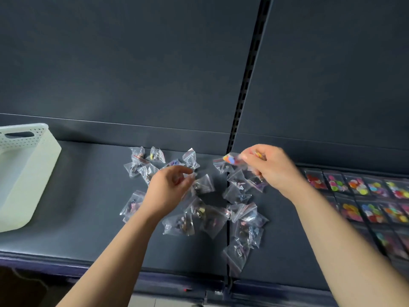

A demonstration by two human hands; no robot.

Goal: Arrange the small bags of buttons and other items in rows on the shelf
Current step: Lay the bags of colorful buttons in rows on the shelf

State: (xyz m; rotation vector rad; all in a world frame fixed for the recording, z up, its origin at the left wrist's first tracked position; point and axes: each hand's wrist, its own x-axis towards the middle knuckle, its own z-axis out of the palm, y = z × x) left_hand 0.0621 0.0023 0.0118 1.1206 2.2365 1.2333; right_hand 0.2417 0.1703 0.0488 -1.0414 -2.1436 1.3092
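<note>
While the right hand (pixel 270 169) pinches a bag of bright buttons (pixel 231 160) above the pile (pixel 210 216) on the shelf (pixel 88 207), and I cannot tell if the curled left hand (pixel 170 187) holds one, lay it flat and straight beside the rows (pixel 367 189).

Dark blue-grey shelf (pixel 88 207) across lower frame, split by a seam (pixel 228 240) at centre; bears a white perforated basket (pixel 33 173) at left edge; loose clear bags (pixel 210 213) heaped at centre, straddling the seam; flat rows of button bags (pixel 371 196) at right edge.
</note>
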